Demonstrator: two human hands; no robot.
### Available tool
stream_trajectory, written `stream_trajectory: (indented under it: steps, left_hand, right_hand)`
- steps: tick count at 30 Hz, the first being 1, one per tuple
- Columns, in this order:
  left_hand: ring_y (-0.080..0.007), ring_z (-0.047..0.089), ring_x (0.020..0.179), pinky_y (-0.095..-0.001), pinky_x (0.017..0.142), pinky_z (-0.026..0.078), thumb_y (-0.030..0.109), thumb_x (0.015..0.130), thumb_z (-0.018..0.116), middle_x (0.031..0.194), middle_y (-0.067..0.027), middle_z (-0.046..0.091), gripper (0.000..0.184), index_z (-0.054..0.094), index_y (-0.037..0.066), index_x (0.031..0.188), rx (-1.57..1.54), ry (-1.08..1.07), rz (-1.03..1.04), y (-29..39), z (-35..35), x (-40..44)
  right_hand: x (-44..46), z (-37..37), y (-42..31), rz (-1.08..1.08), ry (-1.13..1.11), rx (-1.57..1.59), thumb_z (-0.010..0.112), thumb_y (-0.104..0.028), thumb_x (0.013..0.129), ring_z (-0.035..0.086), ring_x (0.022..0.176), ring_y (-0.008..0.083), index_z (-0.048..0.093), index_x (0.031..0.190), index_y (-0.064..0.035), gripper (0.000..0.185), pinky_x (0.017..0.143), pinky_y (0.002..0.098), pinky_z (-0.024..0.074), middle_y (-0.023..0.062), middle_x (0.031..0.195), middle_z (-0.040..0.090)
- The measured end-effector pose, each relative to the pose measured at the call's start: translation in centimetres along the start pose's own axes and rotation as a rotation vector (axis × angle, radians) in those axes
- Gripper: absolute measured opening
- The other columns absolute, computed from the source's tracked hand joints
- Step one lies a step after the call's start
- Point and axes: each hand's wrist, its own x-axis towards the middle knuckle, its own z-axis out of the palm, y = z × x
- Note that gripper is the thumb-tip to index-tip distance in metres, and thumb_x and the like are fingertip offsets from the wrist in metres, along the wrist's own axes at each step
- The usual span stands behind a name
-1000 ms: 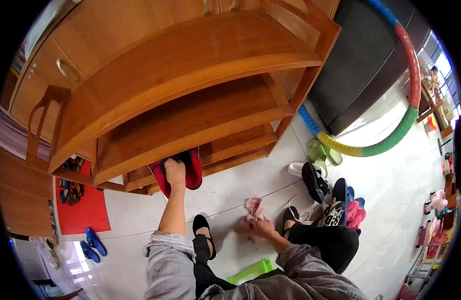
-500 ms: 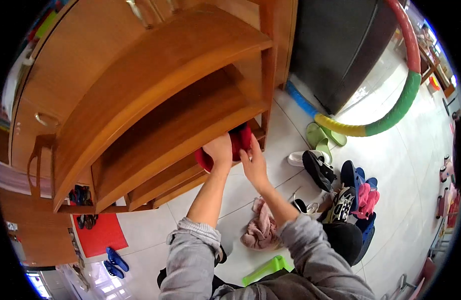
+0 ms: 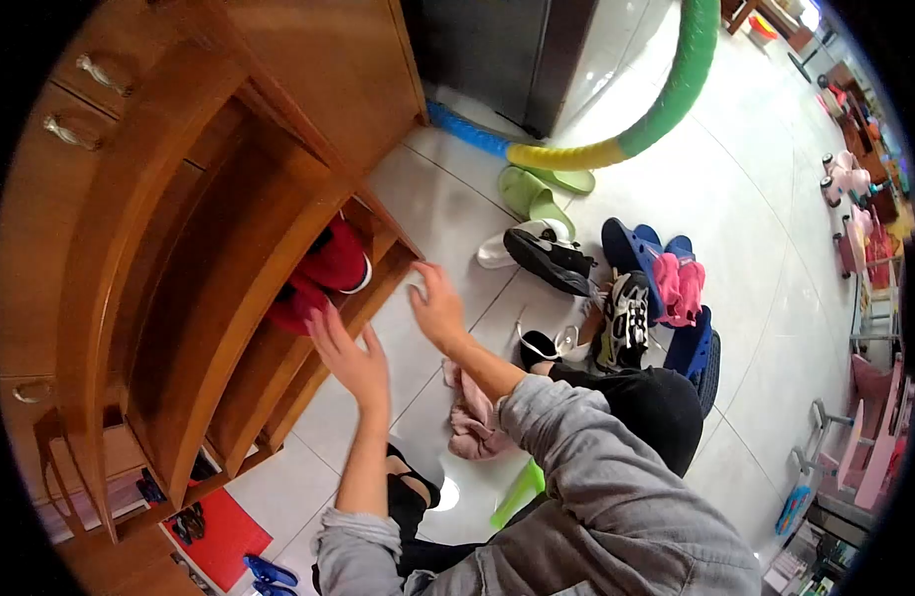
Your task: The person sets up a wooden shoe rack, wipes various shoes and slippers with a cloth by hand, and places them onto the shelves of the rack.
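A pair of red shoes sits on a lower shelf of the curved wooden shoe rack point(image 3: 234, 328). One red shoe point(image 3: 340, 260) shows a white sole edge; the other red shoe point(image 3: 296, 304) is partly hidden by the shelf board above. My left hand point(image 3: 354, 360) is open, fingers stretched toward the nearer shoe, and I cannot tell whether the fingertips touch it. My right hand point(image 3: 438, 306) is off to the right, beside the rack's end, with its fingers apart and nothing in them.
On the floor to the right are green slippers point(image 3: 530, 197), a black shoe point(image 3: 549, 260), a black-and-white sneaker point(image 3: 626, 316), pink sandals point(image 3: 680, 288) and blue slippers point(image 3: 631, 253). A pink cloth point(image 3: 472, 422) and green stool point(image 3: 520, 494) lie close by. A coloured hoop point(image 3: 576, 156) stands behind.
Both hands have let go of the red shoes, which now rest on the shelf. My right hand has drawn away from them. The view has turned to the right.
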Motion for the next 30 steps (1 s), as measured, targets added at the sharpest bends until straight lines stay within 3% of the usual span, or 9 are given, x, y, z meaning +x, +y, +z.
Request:
stream_trajectory:
  steps: [3,7,13,15,16,17,21,24,30]
  left_hand:
    - [-0.0404,0.032,0.124,-0.0469,0.102,0.030,0.008,0.074,0.059,0.132,-0.0204,0.037,0.051,0.044,0.005,0.123,-0.062,-0.235,0.058,0.8,2.2,-7.4]
    - [-0.0376,0.034,0.123,-0.0438,0.101,0.032,0.007,0.074,0.059,0.130,-0.0193,0.039,0.048,0.047,0.004,0.120,-0.159,-0.510,-0.179,2.2,3.5,-13.9]
    - [-0.0331,0.038,0.120,-0.0384,0.100,0.032,0.007,0.076,0.055,0.128,-0.0176,0.042,0.039,0.051,0.003,0.115,-0.212,-0.677,-0.311,3.0,4.1,-15.6]
    - [-0.0328,0.042,0.116,-0.0382,0.098,0.035,0.008,0.075,0.055,0.123,-0.0170,0.046,0.038,0.052,0.003,0.113,-0.235,-0.676,-0.333,3.0,4.1,-15.8]
    - [-0.0325,0.045,0.113,-0.0383,0.096,0.036,0.008,0.075,0.056,0.120,-0.0169,0.049,0.037,0.053,0.002,0.111,-0.269,-0.674,-0.348,3.2,4.2,-15.8]
    - [-0.0322,0.047,0.110,-0.0384,0.095,0.037,0.009,0.074,0.057,0.116,-0.0167,0.052,0.036,0.054,0.002,0.110,-0.307,-0.670,-0.357,3.6,4.3,-15.6]
    - [-0.0300,0.051,0.105,-0.0368,0.091,0.040,0.010,0.074,0.058,0.109,-0.0151,0.055,0.034,0.056,0.003,0.107,-0.367,-0.664,-0.384,4.6,2.8,-15.9]
    - [-0.0269,0.055,0.099,-0.0349,0.086,0.043,0.010,0.074,0.059,0.103,-0.0142,0.059,0.032,0.058,0.003,0.105,-0.407,-0.661,-0.453,5.5,0.3,-16.1]
    - [-0.0175,0.058,0.085,-0.0282,0.077,0.046,0.008,0.077,0.061,0.095,-0.0094,0.063,0.031,0.059,-0.001,0.106,-0.499,-0.659,-0.429,6.3,-3.0,-16.9]
  right_hand:
    - [-1.8,-1.9,8.1,0.082,0.124,-0.246,0.060,-0.009,0.072,0.043,0.112,0.0349,0.046,0.118,-0.0055,0.048,0.092,0.0411,0.0387,0.0168,0.126,0.042]
    - [1.3,-7.6,13.5,0.085,0.255,-0.623,0.064,-0.009,0.066,0.034,0.121,0.0383,0.035,0.128,-0.0038,0.068,0.091,0.0451,0.0383,0.0205,0.135,0.033]
    - [4.3,-16.1,16.6,0.356,-0.133,-1.067,0.061,-0.016,0.076,0.022,0.132,0.0371,0.040,0.129,-0.0209,0.057,0.097,0.0585,0.0249,0.0139,0.143,0.026]
    - [3.2,-14.5,19.8,0.144,-0.130,-1.154,0.045,-0.016,0.086,0.029,0.127,0.0390,0.051,0.119,-0.0206,0.033,0.096,0.0572,0.0269,0.0175,0.130,0.042]
    - [1.8,-13.3,20.0,-0.025,0.007,-1.154,0.054,-0.017,0.077,0.043,0.113,0.0346,0.059,0.104,-0.0177,0.028,0.090,0.0503,0.0351,0.0167,0.114,0.051]
    - [0.9,-11.9,19.4,0.107,-0.139,-1.124,0.053,-0.020,0.077,0.048,0.101,0.0310,0.062,0.096,-0.0177,0.021,0.082,0.0438,0.0407,0.0135,0.104,0.054]
    - [-5.0,-8.3,15.6,0.024,-0.419,-1.229,0.053,-0.023,0.078,0.047,0.100,0.0306,0.065,0.096,-0.0192,0.023,0.076,0.0381,0.0440,0.0092,0.107,0.053]
    - [-4.4,-9.9,10.1,0.175,-0.564,-0.882,0.051,-0.024,0.082,0.048,0.109,0.0281,0.065,0.103,-0.0143,0.026,0.077,0.0438,0.0473,0.0082,0.112,0.054]
    - [3.2,-18.5,0.7,-0.002,-0.399,-0.654,0.057,-0.024,0.075,0.061,0.089,0.0316,0.062,0.099,-0.0103,0.028,0.076,0.0414,0.0489,0.0149,0.094,0.063]
